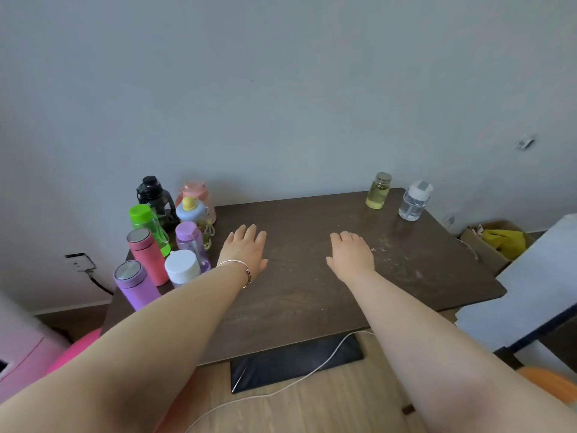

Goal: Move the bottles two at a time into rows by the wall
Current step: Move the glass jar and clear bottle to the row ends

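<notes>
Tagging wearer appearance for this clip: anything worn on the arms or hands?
Both forearms are bare, no sleeves or gloves in view. The left hand has a thin metal bangle at the wrist. The right hand wears nothing visible: no ring, watch or band.

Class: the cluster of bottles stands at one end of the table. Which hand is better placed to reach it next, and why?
The left hand. It lies open on the table right beside the cluster, nearest the lilac bottle and the white-capped bottle. The right hand lies open mid-table, farther from the cluster.
</notes>
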Demonstrator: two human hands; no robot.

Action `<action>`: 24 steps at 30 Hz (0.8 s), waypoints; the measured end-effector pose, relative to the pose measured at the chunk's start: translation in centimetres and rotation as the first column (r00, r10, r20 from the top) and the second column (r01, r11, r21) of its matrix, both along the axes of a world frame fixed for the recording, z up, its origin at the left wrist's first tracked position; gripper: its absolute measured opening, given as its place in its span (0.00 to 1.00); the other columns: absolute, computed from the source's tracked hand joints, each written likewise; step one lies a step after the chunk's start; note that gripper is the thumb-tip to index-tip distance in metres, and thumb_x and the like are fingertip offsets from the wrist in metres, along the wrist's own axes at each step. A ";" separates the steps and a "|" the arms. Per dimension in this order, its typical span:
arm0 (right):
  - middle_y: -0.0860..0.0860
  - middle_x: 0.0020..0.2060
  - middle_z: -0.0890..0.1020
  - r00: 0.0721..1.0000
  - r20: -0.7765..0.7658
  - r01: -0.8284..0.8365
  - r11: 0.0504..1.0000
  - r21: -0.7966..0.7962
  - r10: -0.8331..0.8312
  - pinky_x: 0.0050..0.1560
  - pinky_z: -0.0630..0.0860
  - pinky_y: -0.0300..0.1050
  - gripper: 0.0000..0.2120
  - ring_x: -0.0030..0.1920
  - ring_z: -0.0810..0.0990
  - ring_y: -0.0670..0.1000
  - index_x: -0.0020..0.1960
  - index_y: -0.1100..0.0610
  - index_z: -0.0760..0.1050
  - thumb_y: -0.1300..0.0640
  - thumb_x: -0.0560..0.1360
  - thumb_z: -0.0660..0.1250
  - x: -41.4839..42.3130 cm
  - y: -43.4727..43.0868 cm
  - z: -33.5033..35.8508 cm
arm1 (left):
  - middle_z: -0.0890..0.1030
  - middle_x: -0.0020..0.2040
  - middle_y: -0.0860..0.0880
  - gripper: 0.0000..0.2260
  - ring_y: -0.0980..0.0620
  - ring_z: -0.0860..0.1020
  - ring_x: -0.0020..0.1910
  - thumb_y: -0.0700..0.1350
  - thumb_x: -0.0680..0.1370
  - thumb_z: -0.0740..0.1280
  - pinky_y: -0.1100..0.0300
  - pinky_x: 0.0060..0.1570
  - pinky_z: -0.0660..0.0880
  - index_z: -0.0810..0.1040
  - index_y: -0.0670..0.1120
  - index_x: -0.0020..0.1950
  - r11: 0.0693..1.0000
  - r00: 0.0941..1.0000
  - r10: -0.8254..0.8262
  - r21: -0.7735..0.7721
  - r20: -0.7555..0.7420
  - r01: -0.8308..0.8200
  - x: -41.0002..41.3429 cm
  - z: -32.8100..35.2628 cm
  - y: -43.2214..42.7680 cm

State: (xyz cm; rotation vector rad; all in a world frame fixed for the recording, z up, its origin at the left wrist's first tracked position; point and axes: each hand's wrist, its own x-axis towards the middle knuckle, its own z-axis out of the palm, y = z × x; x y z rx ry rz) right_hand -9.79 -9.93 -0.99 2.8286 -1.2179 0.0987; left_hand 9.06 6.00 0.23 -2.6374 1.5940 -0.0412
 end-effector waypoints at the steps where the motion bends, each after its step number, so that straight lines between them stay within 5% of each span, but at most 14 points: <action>1: 0.56 0.64 0.75 1.000 0.009 0.005 1.000 0.001 -0.005 0.68 0.68 0.52 0.24 0.65 0.72 0.58 0.69 0.57 0.68 0.48 0.78 0.66 -1.3 -1.1 0.2 | 0.57 0.77 0.44 0.29 0.41 0.53 0.77 0.56 0.78 0.63 0.46 0.74 0.57 0.58 0.47 0.75 1.000 1.000 -0.012 -0.005 -0.004 0.012 -1.4 0.1 -1.5; 13: 0.56 0.62 0.77 0.991 0.083 0.103 0.995 0.016 -0.104 0.65 0.70 0.51 0.23 0.63 0.74 0.58 0.67 0.57 0.70 0.48 0.77 0.68 -13.3 -11.3 0.2 | 0.59 0.77 0.46 0.30 0.42 0.52 0.78 0.56 0.79 0.63 0.48 0.75 0.55 0.57 0.47 0.76 0.987 0.987 -0.153 0.040 -0.050 0.155 -13.7 -0.5 -16.4; 24: 0.56 0.64 0.76 0.972 0.036 0.230 0.972 0.050 -0.232 0.68 0.69 0.52 0.25 0.65 0.73 0.58 0.69 0.57 0.68 0.48 0.77 0.68 -12.8 -18.3 -1.9 | 0.58 0.77 0.46 0.27 0.42 0.52 0.77 0.54 0.80 0.60 0.47 0.75 0.55 0.57 0.47 0.76 0.959 0.960 -0.275 0.063 -0.059 0.278 -12.1 -4.4 -26.2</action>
